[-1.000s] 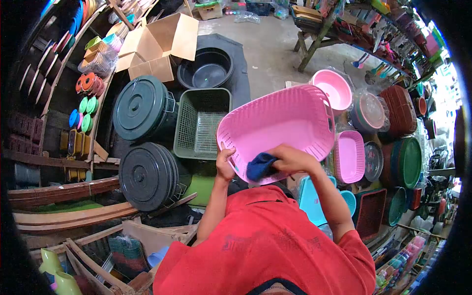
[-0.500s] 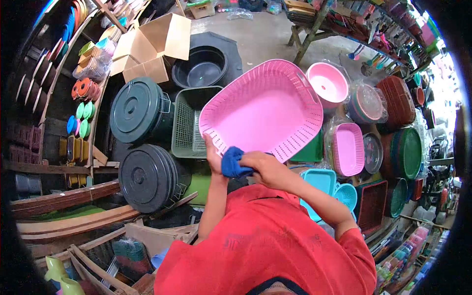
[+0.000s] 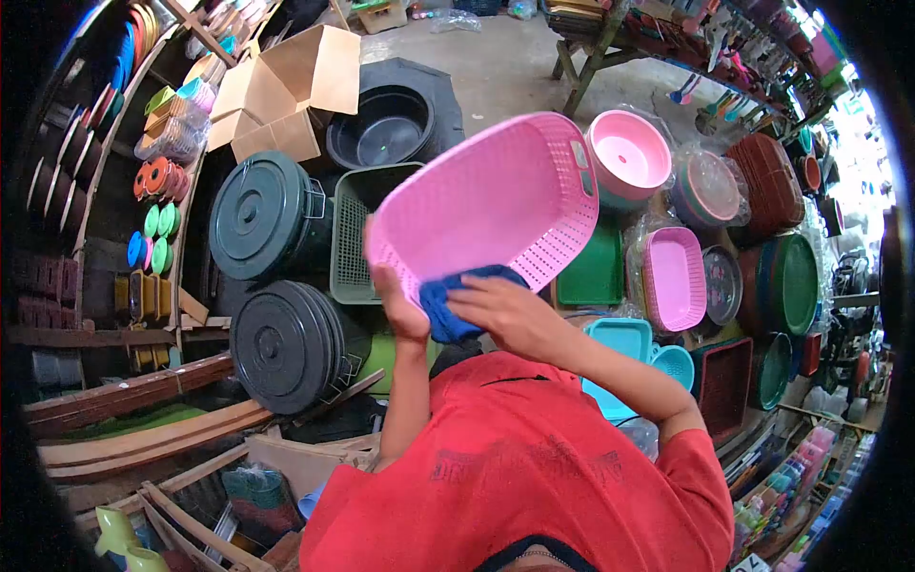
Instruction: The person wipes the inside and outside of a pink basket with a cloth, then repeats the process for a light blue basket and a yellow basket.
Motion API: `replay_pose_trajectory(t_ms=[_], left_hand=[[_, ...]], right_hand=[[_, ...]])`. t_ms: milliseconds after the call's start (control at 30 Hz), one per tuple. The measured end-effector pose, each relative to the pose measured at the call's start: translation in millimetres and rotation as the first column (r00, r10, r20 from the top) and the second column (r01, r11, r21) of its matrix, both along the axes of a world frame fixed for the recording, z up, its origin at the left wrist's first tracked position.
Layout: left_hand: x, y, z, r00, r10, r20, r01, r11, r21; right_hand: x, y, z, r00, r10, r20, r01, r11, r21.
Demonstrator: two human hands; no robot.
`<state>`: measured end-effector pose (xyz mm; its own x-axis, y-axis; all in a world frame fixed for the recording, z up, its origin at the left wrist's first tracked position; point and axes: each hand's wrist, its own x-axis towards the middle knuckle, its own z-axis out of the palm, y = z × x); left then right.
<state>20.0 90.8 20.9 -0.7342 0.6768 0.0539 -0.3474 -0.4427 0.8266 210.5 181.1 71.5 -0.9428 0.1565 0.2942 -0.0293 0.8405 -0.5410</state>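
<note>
1. Pink basket (image 3: 486,205): was held up in the air and tilted steeply, hollow side towards the person, probably so that its lower edge could be reached
2. Left hand (image 3: 396,305): its fingers were closed on the basket's lower rim and carried its weight, judged to steady it against pressure from the other side
3. Right hand (image 3: 510,319): its fingers were curled over a blue cloth (image 3: 448,310), holding it pressed to the basket's lower edge
4. Position: the basket rose above both hands, touching the left fingers directly, with the cloth between it and the right fingers
5. Floor stock behind: green crate (image 3: 362,238), dark lidded bins (image 3: 262,214), black tub (image 3: 386,129), cardboard box (image 3: 286,81)
</note>
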Motion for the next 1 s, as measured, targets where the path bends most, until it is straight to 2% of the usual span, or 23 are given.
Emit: replay_pose_trajectory(t_ms=[33, 67, 167, 233, 267, 333, 367, 400, 433, 467, 500, 533, 567, 600, 633, 700, 733, 833, 867, 900, 967, 1000], left_hand=[[0, -1, 15, 0.998, -0.005, 0.065, 0.004, 1.000, 0.021], [-13, -7, 9, 0.992, 0.027, 0.120, -0.030, 0.999, 0.030], [-20, -23, 30, 0.998, 0.061, 0.024, -0.059, 0.996, -0.070], [-38, -36, 4, 1.000, 0.025, 0.018, -0.025, 0.999, -0.041], [-44, -37, -4, 1.000, -0.012, 0.007, 0.012, 1.000, -0.011], [-42, -33, 4, 0.999, -0.019, 0.051, 0.016, 0.999, 0.043], [-38, -29, 9, 0.995, -0.018, 0.094, 0.009, 0.996, 0.092], [-33, -27, 15, 0.990, -0.019, 0.136, -0.001, 0.990, 0.140], [-28, -24, 19, 0.983, -0.022, 0.182, -0.013, 0.982, 0.187], [-24, -24, 20, 0.973, -0.026, 0.228, -0.028, 0.973, 0.231], [-21, -23, 18, 0.973, -0.028, 0.230, -0.026, 0.973, 0.228], [-19, -20, 14, 0.982, 0.018, 0.188, -0.049, 0.985, 0.166], [-19, -17, 13, 0.988, 0.059, 0.140, -0.074, 0.991, 0.108], [-16, -13, 16, 0.906, 0.083, -0.414, -0.156, 0.977, -0.144], [-21, -16, 11, 0.905, 0.080, -0.417, -0.151, 0.978, -0.141], [-37, -30, -6, 1.000, -0.018, -0.024, 0.017, 0.997, -0.074], [-38, -34, 1, 0.994, -0.008, -0.110, -0.007, 0.991, -0.137], [-38, -42, 13, 0.980, -0.055, -0.192, 0.014, 0.978, -0.210], [-35, -41, 16, 0.980, -0.051, -0.192, 0.011, 0.978, -0.207], [-30, -39, 19, 0.980, -0.059, -0.191, 0.016, 0.976, -0.219], [-27, -40, 16, 0.980, -0.066, -0.185, 0.022, 0.972, -0.233], [-29, -42, 8, 0.984, -0.094, -0.154, 0.050, 0.962, -0.270]], right_hand=[[3, -1, -11, 0.997, 0.054, 0.057, -0.054, 0.999, -0.007], [9, 5, -13, 0.997, 0.045, 0.070, -0.049, 0.997, 0.055], [35, 38, -28, 0.994, -0.002, 0.114, -0.016, 0.988, 0.155], [52, 61, -35, 0.948, -0.153, 0.278, 0.072, 0.958, 0.279], [51, 66, -21, 0.947, -0.162, 0.277, 0.081, 0.956, 0.282], [47, 70, 21, 0.734, -0.331, 0.593, 0.052, 0.898, 0.437], [46, 68, 26, 0.733, -0.335, 0.592, 0.056, 0.897, 0.438], [43, 62, 29, 0.858, -0.383, 0.343, 0.253, 0.895, 0.367], [38, 56, 32, 0.894, -0.443, 0.071, 0.416, 0.877, 0.240], [27, 47, 34, 0.922, -0.379, -0.073, 0.386, 0.897, 0.214], [15, 33, 27, 0.931, -0.341, -0.131, 0.354, 0.930, 0.099], [4, 17, 36, 0.954, -0.260, -0.146, 0.268, 0.963, 0.038], [-2, 1, 1, 0.969, -0.183, -0.163, 0.196, 0.979, 0.063], [-4, -12, -16, 0.988, -0.116, -0.106, 0.120, 0.992, 0.039], [-5, -19, -28, 0.998, -0.045, -0.048, 0.046, 0.999, 0.010], [10, -7, -54, 1.000, -0.024, -0.010, 0.025, 0.998, 0.065], [22, 4, -63, 0.999, 0.002, 0.032, -0.006, 0.993, 0.120], [62, 57, -83, 0.960, -0.160, 0.230, 0.098, 0.961, 0.260], [68, 72, -58, 0.973, -0.193, 0.124, 0.160, 0.958, 0.238], [66, 80, -39, 0.974, -0.191, 0.124, 0.158, 0.957, 0.242], [59, 89, -5, 0.915, -0.403, -0.021, 0.399, 0.898, 0.183], [54, 91, 10, 0.880, -0.450, -0.151, 0.473, 0.860, 0.190]])
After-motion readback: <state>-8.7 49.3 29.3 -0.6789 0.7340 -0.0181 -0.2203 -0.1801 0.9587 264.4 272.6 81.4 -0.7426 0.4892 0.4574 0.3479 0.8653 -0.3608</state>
